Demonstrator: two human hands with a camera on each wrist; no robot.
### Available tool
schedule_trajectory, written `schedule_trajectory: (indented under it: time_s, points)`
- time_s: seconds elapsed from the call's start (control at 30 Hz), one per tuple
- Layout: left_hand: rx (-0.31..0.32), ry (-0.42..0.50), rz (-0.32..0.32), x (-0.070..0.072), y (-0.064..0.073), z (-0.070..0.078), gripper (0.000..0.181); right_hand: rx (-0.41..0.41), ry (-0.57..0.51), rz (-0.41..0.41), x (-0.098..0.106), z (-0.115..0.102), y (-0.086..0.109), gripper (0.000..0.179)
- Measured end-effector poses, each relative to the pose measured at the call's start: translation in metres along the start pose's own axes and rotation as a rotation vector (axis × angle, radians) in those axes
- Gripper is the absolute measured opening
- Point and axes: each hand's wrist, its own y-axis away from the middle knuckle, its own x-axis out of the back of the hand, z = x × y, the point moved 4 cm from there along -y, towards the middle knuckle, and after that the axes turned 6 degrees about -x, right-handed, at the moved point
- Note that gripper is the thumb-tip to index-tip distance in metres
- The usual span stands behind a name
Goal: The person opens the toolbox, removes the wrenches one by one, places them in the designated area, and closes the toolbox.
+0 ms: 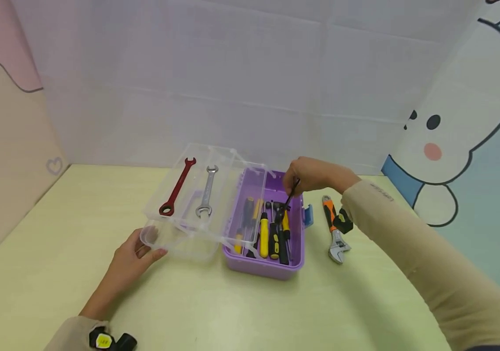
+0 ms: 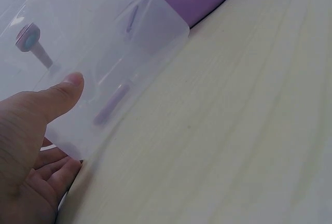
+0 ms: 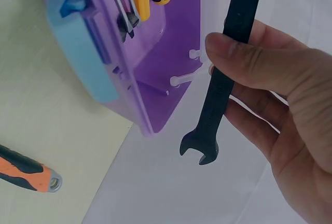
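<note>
My right hand (image 1: 307, 174) grips a black wrench (image 3: 212, 105) between thumb and fingers, above the back of the purple toolbox (image 1: 258, 267). One open jaw of the wrench shows in the right wrist view; its other end reaches down over the tools. To the left, my left hand (image 1: 128, 263) holds the near corner of the toolbox's clear plastic lid (image 2: 155, 47), thumb on one side and fingers underneath. A clear tray (image 1: 228, 214) spans from above the lid to the box, carrying a red wrench (image 1: 178, 187) and a silver wrench (image 1: 207, 191).
Inside the box lie several tools, among them a yellow screwdriver (image 1: 264, 236). A blue latch (image 1: 309, 216) sticks out from its right side. On the table (image 1: 241, 312), an orange-handled adjustable wrench (image 1: 334, 231) lies right of the box. A white sheet (image 1: 232, 73) hangs behind.
</note>
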Motion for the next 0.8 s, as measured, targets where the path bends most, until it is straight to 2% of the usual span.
schedule_trajectory:
  time_s: [0.23,0.5,0.8]
  points:
    - [0.007,-0.002,-0.015,-0.003,-0.002,0.001,0.076,-0.023,-0.054,-0.02,-0.01,0.014,0.012,0.013]
    - [0.001,-0.005,-0.014,-0.003,-0.003,0.004,0.076,-0.105,-0.14,-0.023,-0.019,0.03,0.024,0.011]
    - [0.001,-0.01,-0.01,0.0,0.0,0.003,0.074,-0.145,-0.154,-0.005,-0.022,0.044,0.04,0.012]
